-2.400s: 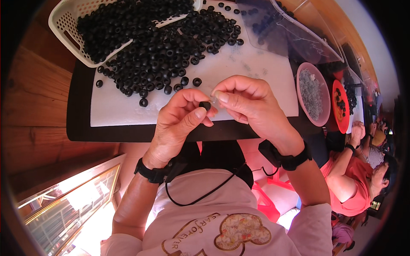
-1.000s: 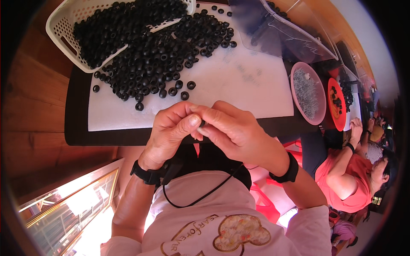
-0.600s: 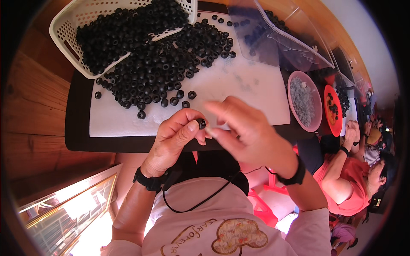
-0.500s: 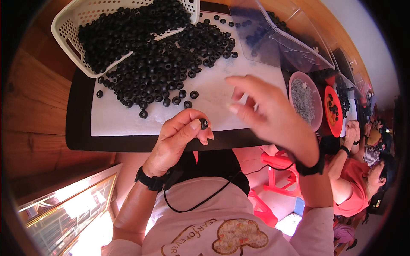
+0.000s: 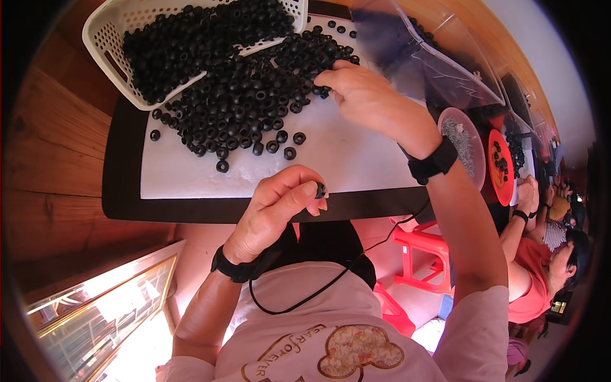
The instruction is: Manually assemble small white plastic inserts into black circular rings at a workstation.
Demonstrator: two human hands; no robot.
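Thumb and forefinger of the person's left hand [image 5: 280, 200] pinch a small black round piece with a hole [image 5: 321, 190], held just beyond the near edge of the table; its open end faces right. The right hand [image 5: 366, 92] reaches forward, its fingertips bent down at the right side of a loose heap of black, matte, ring-shaped pieces [image 5: 254, 95]; whether those fingers grip a piece cannot be told.

The heap lies on a white flat sheet [image 5: 363, 159] over a dark tabletop [image 5: 191, 210], with a few rings apart at its near side. Behind it, at the upper left, a white perforated plastic basket [image 5: 107, 57] holds many more. A black band [image 5: 234, 264] circles the left wrist and a wider black strap [image 5: 434, 162] the right.

Right of the sheet stand a pink round bowl [image 5: 480, 167] of small greyish bits and an orange-red round dish [image 5: 507, 195] with black pieces. Beyond sits a co-worker in a red top [image 5: 541, 280].
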